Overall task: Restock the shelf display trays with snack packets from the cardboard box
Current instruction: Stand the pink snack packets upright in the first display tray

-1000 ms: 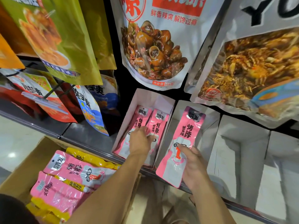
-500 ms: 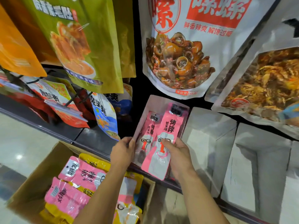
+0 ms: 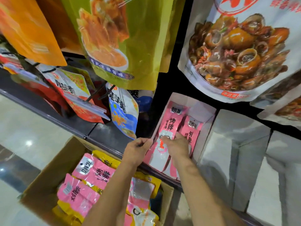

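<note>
A white display tray [image 3: 197, 99] on the shelf holds pink snack packets standing side by side. My right hand [image 3: 176, 146] grips the lower part of the front pink packet [image 3: 171, 123], which lies in the tray's left half. A second pink packet [image 3: 193, 132] sits beside it on the right. My left hand [image 3: 138, 149] is curled on the tray's left wall, fingers pinched at its edge. Below the shelf, the open cardboard box [image 3: 47, 178] holds several pink and yellow packets [image 3: 92, 173]; my forearms cross over its right half.
Two more white trays [image 3: 236, 137] [image 3: 286, 162] stand to the right of the first. Large hanging snack bags, green [image 3: 123, 46] and white [image 3: 236, 46], crowd the space above. Smaller bags [image 3: 122, 115] hang left of the tray. The dark shelf edge [image 3: 48, 113] runs diagonally above the box.
My right hand carried the pink packet from the second tray into the first tray and set it over the left packet. My left hand shifted from the packets to the tray's left wall.
</note>
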`<state>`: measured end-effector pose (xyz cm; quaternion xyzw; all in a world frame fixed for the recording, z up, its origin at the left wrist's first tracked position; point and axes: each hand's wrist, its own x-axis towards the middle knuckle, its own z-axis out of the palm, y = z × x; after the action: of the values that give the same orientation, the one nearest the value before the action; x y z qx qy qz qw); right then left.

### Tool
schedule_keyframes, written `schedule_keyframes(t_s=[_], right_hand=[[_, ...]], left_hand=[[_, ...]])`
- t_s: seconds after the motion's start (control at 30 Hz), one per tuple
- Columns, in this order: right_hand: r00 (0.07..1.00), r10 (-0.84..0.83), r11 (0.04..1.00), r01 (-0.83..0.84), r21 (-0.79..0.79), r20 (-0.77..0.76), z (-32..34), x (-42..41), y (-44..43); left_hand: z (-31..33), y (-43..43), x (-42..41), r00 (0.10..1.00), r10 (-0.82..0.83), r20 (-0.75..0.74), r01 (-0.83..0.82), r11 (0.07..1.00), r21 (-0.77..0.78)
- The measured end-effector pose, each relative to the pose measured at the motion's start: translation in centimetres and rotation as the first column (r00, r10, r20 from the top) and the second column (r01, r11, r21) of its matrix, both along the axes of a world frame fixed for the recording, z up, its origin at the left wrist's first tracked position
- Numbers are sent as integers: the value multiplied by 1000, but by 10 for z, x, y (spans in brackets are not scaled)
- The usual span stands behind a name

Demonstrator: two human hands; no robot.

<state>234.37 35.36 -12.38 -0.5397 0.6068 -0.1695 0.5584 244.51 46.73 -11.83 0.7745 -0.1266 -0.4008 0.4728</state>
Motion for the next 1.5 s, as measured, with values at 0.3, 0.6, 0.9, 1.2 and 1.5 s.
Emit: schedule_keyframes(t_s=[0.3,0.6,0.9,1.2,1.5], right_hand=[[927,164,960,-229,-164,-336,9,7,0],[825,267,864,-433,-255,-498,54,-23,26],[615,471,569,-760,-316,-633,106,-33,77],[493,571,410,-864,-292,-657,103,-14,141],[350,625,294,-934,-205,-697,84,6,182]], left_hand=[[8,-3,-3,997,-30,71,23,995,93],[42,21,-8,897,-327,298,238,925,298],[84,102,-8,769,-347,537,70,880,469],[85,203,-7,787,-372,492,-54,753,656],[61,236,-7,912,-278,302,-11,720,694]])
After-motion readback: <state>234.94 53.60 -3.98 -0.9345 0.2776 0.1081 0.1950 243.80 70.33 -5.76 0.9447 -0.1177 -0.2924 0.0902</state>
